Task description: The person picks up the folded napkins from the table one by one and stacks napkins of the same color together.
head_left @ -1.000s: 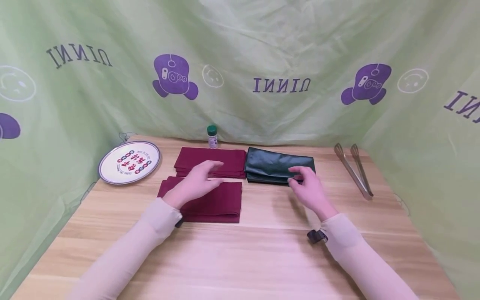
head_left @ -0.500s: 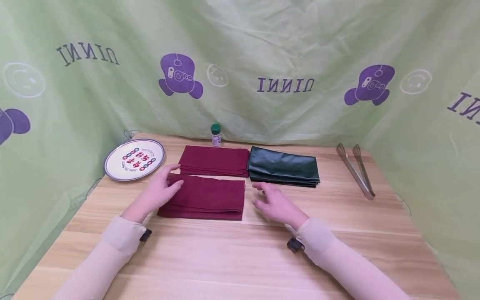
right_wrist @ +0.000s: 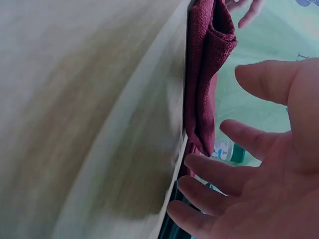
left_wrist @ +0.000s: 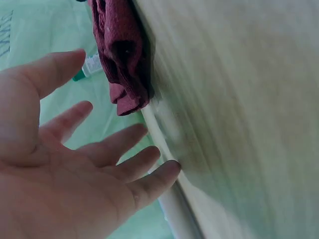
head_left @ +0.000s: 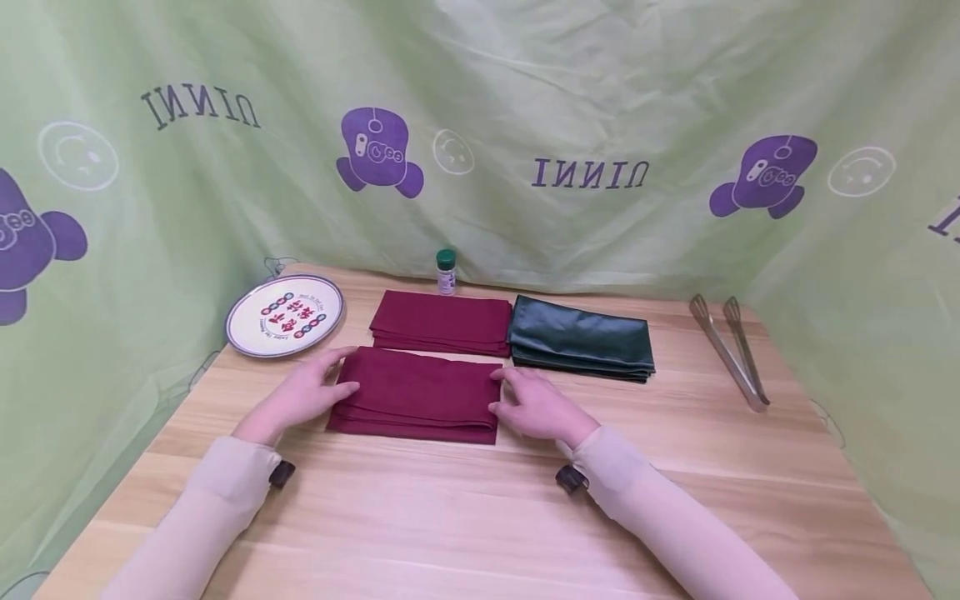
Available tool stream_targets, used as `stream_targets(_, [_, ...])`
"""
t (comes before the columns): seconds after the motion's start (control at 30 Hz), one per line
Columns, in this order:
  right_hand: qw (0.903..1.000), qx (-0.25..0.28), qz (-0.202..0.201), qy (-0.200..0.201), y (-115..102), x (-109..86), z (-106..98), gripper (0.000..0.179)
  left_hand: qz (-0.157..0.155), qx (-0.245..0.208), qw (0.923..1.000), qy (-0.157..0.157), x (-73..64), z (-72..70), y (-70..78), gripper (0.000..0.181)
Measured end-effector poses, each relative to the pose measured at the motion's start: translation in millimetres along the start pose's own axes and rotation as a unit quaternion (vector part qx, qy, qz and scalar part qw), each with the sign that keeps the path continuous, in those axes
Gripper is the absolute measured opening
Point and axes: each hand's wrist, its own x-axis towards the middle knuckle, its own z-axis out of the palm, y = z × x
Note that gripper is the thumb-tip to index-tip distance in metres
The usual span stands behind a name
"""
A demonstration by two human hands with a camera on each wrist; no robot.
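A folded dark red cloth [head_left: 420, 392] lies nearest me on the wooden table, its layered edge facing my side. At its left end is my left hand [head_left: 300, 392], fingers spread and relaxed; the left wrist view shows the palm empty beside the folded cloth end [left_wrist: 122, 55]. My right hand [head_left: 536, 404] stands at the opposite end, fingertips right at the cloth's right edge. In the right wrist view that hand's fingers are apart, with the folded red edge [right_wrist: 204, 84] in front of them. Neither hand grips anything.
Behind lie a second folded red cloth [head_left: 442, 321] and a folded dark green cloth [head_left: 581, 333]. A printed plate [head_left: 247, 325] stands back left, a green-capped bottle [head_left: 446, 273] by the curtain [head_left: 600, 233], metal tongs [head_left: 731, 358] at the right.
My right hand has come from over the green cloth leftward to the near red cloth's right end. My left hand has drawn back from above that cloth to its left end.
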Motion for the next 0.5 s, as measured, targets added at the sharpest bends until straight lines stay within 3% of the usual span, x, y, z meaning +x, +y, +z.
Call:
stream_targets(0.2, [0.9995,-0.008,-0.012,-0.027,1.2,0.1,1.5,0.054,0.002,-0.015,0.9997,-0.019,3.3,0.6,0.0,0.067])
stream_targets(0.5, [0.9995,0.003,-0.022,-0.022,2.4,2.7,3.3,0.048,0.002,-0.002,0.9990,-0.044,4.0,2.0,2.7,0.057])
